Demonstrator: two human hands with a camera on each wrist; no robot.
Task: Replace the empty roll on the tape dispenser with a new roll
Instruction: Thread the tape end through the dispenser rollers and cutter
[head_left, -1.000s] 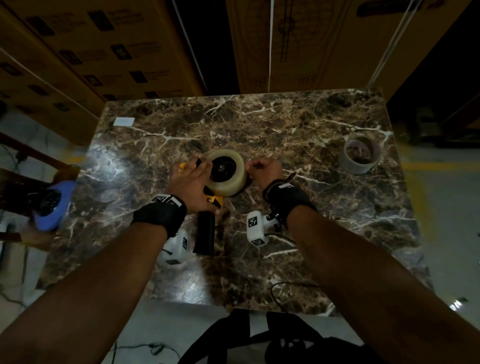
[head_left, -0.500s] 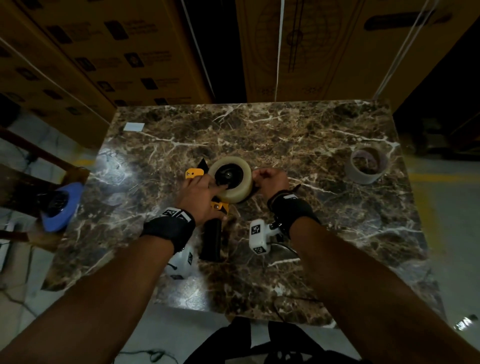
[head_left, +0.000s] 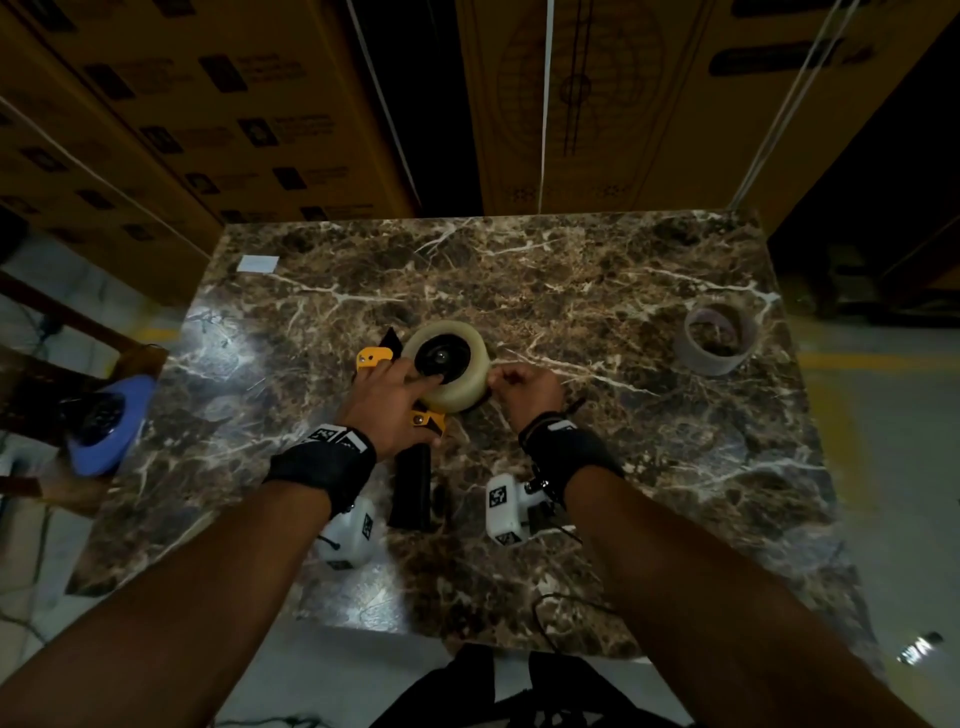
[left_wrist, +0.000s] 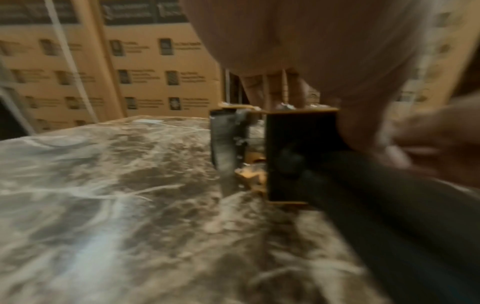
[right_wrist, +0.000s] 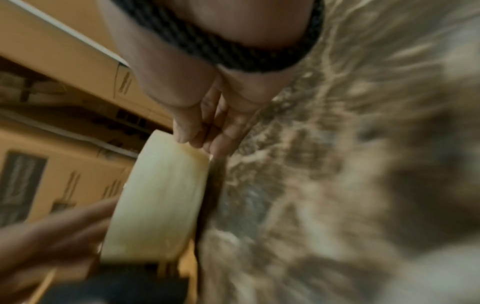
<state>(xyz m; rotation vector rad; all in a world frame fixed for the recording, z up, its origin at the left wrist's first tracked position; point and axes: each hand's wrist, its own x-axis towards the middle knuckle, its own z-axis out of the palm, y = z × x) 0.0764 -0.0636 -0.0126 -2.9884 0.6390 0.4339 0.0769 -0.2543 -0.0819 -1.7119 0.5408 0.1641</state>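
The tape dispenser lay mid-table, the new roll on its far end. The empty core stood well right; a small card lay at the far-left corner.

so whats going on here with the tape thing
A person is loading a new tape roll onto a yellow and black tape dispenser lying on the marble table. The left hand holds it down; the right hand picks at the roll's edge. The empty core sits far right.
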